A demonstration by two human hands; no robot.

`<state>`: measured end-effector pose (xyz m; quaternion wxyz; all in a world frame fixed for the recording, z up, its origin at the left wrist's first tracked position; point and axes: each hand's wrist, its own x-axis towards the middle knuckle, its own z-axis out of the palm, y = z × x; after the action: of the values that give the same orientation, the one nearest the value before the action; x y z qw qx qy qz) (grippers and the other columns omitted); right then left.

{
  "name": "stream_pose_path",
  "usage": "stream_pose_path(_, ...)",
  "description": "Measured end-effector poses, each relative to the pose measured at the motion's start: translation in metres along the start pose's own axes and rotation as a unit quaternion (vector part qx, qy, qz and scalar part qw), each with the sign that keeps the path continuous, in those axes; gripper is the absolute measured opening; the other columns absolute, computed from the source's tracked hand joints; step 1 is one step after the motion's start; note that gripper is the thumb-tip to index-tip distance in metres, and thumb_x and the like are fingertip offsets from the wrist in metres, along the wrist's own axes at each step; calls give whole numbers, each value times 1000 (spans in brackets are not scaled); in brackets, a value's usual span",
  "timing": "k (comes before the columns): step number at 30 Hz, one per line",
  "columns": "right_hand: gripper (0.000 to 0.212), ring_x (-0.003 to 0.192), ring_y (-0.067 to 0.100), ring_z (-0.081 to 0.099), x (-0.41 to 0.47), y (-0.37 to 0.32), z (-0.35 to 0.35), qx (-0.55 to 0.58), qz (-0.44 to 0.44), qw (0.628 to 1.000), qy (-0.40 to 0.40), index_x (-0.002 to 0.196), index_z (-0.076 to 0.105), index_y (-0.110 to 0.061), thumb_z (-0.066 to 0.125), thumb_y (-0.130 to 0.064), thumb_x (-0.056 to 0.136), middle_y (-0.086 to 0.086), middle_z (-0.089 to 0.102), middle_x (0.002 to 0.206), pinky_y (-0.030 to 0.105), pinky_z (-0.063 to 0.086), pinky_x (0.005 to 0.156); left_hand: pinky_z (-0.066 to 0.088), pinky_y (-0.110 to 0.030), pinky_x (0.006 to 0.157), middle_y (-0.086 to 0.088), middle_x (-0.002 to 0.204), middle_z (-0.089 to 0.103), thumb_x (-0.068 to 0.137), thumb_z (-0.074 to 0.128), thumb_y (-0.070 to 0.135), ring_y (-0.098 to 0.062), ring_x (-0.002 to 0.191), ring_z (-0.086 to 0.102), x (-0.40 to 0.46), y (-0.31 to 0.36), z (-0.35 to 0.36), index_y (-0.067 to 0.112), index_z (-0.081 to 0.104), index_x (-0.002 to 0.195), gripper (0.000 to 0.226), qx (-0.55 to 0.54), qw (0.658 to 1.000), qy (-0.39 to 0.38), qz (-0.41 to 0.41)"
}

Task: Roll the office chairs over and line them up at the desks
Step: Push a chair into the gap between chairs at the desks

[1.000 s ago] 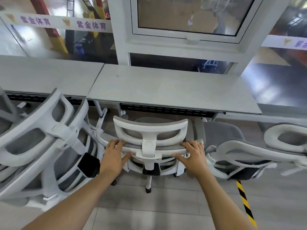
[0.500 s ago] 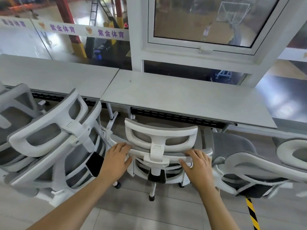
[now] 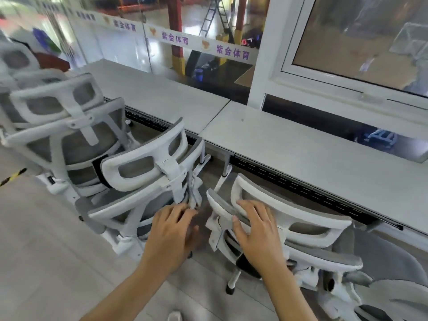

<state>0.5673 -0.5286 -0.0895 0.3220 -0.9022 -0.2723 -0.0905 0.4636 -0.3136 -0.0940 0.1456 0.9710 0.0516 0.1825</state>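
Note:
A white-framed, grey-mesh office chair (image 3: pixel 298 217) stands tucked under the right grey desk (image 3: pixel 312 149), its back toward me. My right hand (image 3: pixel 257 235) lies over the left end of its backrest top, fingers curled on the rim. My left hand (image 3: pixel 170 230) hovers with fingers apart in the gap between this chair and the tilted neighbouring chair (image 3: pixel 143 167) on its left, holding nothing. That neighbour sits at the seam with the left desk (image 3: pixel 152 93).
Two more white chairs (image 3: pixel 58 107) crowd the left side, and another grey-seated chair (image 3: pixel 384 260) sits close on the right. A glass wall and white window frame (image 3: pixel 266 56) back the desks. Yellow-black tape (image 3: pixel 12 177) marks the floor at left.
My view has swung left. My left hand has come off the chair's backrest and my right hand has slid from the right end to the left end.

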Motion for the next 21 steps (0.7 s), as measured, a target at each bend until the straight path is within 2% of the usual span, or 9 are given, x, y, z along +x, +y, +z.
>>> stream_pose_path(3, 42, 122, 11, 45, 31, -25, 22, 16, -7, 998, -54, 139, 46, -34, 56, -34, 98, -14, 48, 131, 32, 38, 104, 42, -39, 97, 3, 122, 60, 91, 49, 36, -24, 111, 55, -6, -23, -13, 24, 63, 116, 31, 13, 1000, 14, -21)
stream_pose_path(9, 45, 121, 13, 46, 92, -61, 73, 14, -58, 993, -104, 140, 47, -32, 58, -30, 96, -13, 47, 134, 35, 40, 105, 34, -35, 98, 4, 126, 58, 91, 50, 38, -23, 116, 52, -7, -90, -20, 25, 60, 119, 33, 49, 992, 26, -114)
stream_pose_path(12, 45, 123, 16, 46, 121, -67, 95, -9, -68, 989, -130, 140, 46, -31, 55, -30, 96, -11, 47, 137, 33, 37, 103, 34, -38, 103, 0, 136, 53, 92, 47, 38, -25, 123, 47, -2, -122, -11, 22, 55, 129, 42, 63, 990, 14, -128)
stream_pose_path(16, 42, 124, 15, 46, 154, -64, 119, -16, -64, 986, -156, 140, 46, -33, 52, -31, 99, -10, 48, 138, 30, 34, 103, 39, -47, 108, -1, 143, 52, 94, 38, 36, -28, 130, 50, 0, -149, 10, 20, 52, 137, 48, 84, 984, -35, -155)
stream_pose_path(21, 33, 118, 26, 52, 204, -47, 149, -25, -56, 984, -167, 132, 53, -19, 50, -26, 99, 1, 55, 132, 39, 42, 98, 35, -46, 111, 0, 145, 51, 98, 38, 35, -25, 132, 49, 4, -158, 27, 20, 44, 148, 52, 95, 978, -43, -181)
